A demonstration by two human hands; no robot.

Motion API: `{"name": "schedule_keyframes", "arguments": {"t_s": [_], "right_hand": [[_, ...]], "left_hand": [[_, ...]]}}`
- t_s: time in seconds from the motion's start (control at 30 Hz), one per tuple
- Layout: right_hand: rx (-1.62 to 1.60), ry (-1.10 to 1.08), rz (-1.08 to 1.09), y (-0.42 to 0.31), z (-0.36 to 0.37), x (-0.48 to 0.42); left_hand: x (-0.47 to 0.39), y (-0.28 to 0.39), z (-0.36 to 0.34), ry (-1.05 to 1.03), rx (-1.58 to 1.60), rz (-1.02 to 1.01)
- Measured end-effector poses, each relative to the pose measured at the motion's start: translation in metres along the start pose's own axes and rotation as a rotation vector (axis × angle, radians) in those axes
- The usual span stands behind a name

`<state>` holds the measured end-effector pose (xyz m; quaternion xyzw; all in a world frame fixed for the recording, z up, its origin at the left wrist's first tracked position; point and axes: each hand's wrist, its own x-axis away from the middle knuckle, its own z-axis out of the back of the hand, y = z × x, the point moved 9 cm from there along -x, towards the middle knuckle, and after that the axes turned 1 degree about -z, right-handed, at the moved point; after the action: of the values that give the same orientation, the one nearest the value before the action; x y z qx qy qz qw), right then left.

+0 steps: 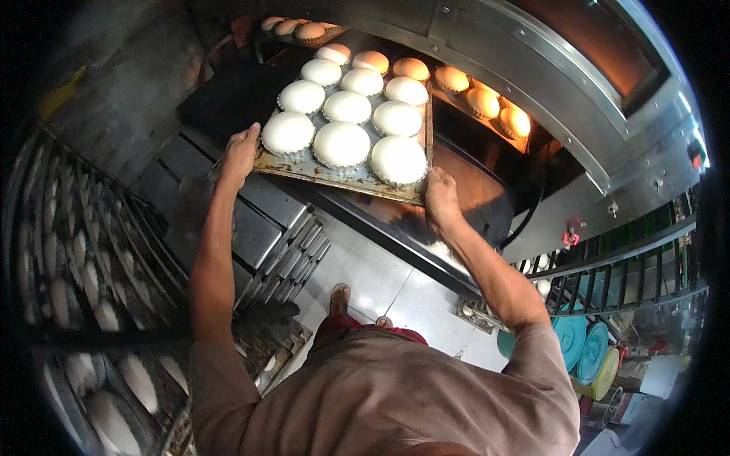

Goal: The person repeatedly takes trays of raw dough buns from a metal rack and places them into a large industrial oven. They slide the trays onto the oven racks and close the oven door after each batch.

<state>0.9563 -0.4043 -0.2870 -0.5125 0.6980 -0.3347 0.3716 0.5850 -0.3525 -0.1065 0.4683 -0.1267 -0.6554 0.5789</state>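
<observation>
A metal baking tray [365, 183] bears several round, pale dough buns [342, 145] in fluted moulds. My left hand [242, 154] grips the tray's near left corner, and my right hand [441, 195] holds its near right corner. The far end of the tray reaches into the lit mouth of a deck oven [513, 91], where orange light falls on the farthest buns. Beneath the tray is the lowered oven door [467, 182].
Inside the oven, more buns [482, 102] glow at the right and others [311, 33] at the back left. Racks of pale dough pieces [85, 273] stand on my left. Stacked metal trays [285, 262] are below my left arm. Coloured round lids [590, 353] lie at the right.
</observation>
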Motion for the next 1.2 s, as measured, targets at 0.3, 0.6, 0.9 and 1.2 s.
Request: {"name": "schedule_keyframes", "arguments": {"t_s": [0.3, 0.6, 0.9, 1.2], "right_hand": [[-0.256, 0.106, 0.058, 0.025, -0.004, 0.009], [-0.024, -0.001, 0.176, 0.021, -0.012, -0.069], [0.626, -0.082, 0.194, -0.085, 0.014, 0.016], [0.383, -0.077, -0.008, -0.175, 0.095, 0.150]], "left_hand": [[0.011, -0.027, -0.029, -0.034, 0.899, 0.284], [0.091, 0.047, -0.108, -0.237, 1.022, 0.209], [0.013, 0.081, -0.136, -0.048, 0.940, 0.282], [-0.047, 0.144, -0.180, 0.080, 0.851, 0.306]]}}
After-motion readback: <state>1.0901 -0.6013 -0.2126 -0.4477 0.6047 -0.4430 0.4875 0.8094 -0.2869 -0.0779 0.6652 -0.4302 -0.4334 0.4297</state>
